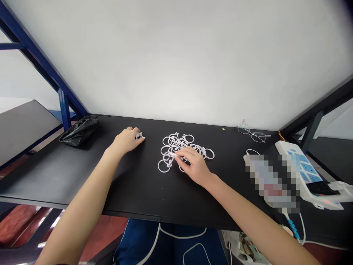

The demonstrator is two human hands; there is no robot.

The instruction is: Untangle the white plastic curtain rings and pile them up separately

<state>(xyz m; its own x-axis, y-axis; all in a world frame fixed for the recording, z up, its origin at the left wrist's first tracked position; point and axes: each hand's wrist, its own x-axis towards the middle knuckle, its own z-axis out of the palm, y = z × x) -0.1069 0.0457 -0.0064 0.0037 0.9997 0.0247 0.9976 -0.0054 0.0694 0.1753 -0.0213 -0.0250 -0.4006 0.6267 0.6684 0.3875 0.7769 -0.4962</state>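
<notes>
A heap of several white plastic rings [176, 143] lies in the middle of a black table [82, 173]. My right hand [193, 163] rests on the near side of the heap, its fingers pinched on one white ring at the left of the pile. My left hand [127, 140] lies on the table left of the heap, fingers curled round a small white ring [139, 136] that shows at the fingertips. The two hands are about a hand's width apart.
A crumpled black bag [79, 131] sits at the table's back left. Eyeglasses [252, 133] lie at the back right. A white and blue power strip [306, 171] and a blurred-out object [271, 182] are at the right. Blue shelf frame [62, 105] stands left.
</notes>
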